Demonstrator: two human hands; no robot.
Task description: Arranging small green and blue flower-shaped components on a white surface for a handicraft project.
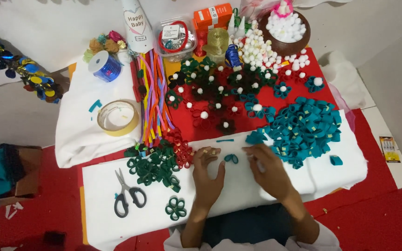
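Assembling a felt flower, prob.: left hand [209, 174] open, flat beside teal loop [231, 158] near counter [103, 186] front edge; right hand [268, 172] grip unclear, by teal pile [305, 128]; next needs precise pinch.

scissors [127, 197] left of hands | loop pile [305, 128] right | tape roll [117, 117] behind scissors

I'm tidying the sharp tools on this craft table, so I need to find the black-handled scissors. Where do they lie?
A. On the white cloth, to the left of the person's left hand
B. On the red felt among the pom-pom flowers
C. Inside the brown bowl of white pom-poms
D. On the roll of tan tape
A: the black-handled scissors lie flat on the white cloth, apart from the left hand, near dark green felt loops.
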